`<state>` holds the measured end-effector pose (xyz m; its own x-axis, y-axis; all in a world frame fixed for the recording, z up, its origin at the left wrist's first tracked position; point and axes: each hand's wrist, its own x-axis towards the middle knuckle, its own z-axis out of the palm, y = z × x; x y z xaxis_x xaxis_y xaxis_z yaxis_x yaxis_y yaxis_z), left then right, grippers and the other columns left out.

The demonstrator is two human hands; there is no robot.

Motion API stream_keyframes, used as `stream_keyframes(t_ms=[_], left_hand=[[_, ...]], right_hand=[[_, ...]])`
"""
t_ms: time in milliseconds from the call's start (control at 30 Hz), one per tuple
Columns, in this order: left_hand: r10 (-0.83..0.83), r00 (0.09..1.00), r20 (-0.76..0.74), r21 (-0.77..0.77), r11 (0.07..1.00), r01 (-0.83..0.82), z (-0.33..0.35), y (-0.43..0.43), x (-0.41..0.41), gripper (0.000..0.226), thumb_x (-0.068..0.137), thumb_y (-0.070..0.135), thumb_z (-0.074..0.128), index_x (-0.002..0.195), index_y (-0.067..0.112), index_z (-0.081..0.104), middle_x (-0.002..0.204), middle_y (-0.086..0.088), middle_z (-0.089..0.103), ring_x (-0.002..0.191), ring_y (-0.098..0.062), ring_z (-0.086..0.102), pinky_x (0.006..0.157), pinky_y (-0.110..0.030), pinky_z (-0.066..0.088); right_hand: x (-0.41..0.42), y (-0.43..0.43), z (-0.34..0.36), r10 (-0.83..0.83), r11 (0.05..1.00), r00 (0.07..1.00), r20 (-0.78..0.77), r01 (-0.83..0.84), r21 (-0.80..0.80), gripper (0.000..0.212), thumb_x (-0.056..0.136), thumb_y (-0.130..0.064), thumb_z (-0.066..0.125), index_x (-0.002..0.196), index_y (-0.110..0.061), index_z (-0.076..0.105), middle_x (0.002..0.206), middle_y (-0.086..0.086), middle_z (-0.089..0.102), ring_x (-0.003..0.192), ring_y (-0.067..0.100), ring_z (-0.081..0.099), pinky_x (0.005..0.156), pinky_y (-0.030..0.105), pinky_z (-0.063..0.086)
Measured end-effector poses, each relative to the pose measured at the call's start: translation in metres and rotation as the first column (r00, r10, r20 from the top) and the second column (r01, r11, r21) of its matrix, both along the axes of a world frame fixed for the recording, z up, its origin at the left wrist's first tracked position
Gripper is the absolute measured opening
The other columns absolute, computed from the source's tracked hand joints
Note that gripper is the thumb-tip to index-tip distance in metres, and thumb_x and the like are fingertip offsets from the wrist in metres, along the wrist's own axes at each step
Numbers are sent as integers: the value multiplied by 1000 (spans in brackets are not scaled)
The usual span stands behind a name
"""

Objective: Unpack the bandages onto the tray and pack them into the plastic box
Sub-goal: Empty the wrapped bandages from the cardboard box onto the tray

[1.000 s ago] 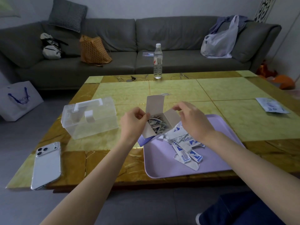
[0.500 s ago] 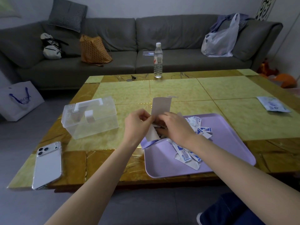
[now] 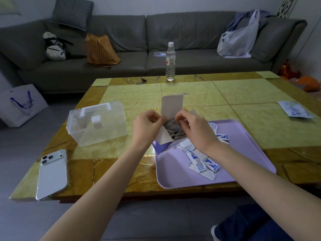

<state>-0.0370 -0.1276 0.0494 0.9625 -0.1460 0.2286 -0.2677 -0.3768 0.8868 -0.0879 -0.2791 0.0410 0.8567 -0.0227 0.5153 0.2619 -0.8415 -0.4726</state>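
Observation:
A small cardboard bandage carton (image 3: pixel 171 108) stands open at the near left corner of the lilac tray (image 3: pixel 246 153), its lid flap upright and wrapped bandages visible inside. My left hand (image 3: pixel 147 126) pinches the carton's left flap. My right hand (image 3: pixel 194 129) has its fingers curled at the carton's mouth, on the right side; whether it pinches the flap or a bandage I cannot tell. Several white-and-blue wrapped bandages (image 3: pixel 201 160) lie loose on the tray, partly under my right wrist. The clear plastic box (image 3: pixel 97 123) with a white handle and latch sits shut to the left.
A white phone (image 3: pixel 52 173) lies face down near the table's front left corner. A water bottle (image 3: pixel 170 61) stands at the far edge, a printed packet (image 3: pixel 294 111) lies at the right. Behind the table runs a grey sofa (image 3: pixel 139 49) with bags.
My right hand drew back from deep in the carton to its mouth. More bandages lie at the tray's far side than a second ago. My left hand keeps hold of the flap.

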Motion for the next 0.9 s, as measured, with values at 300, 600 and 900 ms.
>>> stream_keyframes(t_ms=[300,600,900], left_hand=[[-9,999,35,82,997,6,-2,-3,-4,17,82,17,69,67,15,60,60,10,57,61,-7,52,59,-23,40],[139,988,60,152,978,-147,-9,30,20,17,84,21,66,71,15,59,63,10,55,68,-15,54,69,-35,46],[167,983,79,152,972,-177,-8,38,25,17,84,23,66,70,15,59,65,9,58,70,-17,57,73,-41,49]], right_hand=[[11,14,0,-66,962,972,-228,1,-273,18,94,-30,52,100,-17,63,97,4,66,88,26,60,69,35,44],[3,-8,16,-49,998,999,6,48,28,2,96,-7,44,95,-8,42,67,6,54,57,22,55,45,35,45],[1,-21,-7,13,1000,940,-341,-15,-3,45,87,2,52,128,-13,43,82,17,65,83,34,62,74,39,50]])
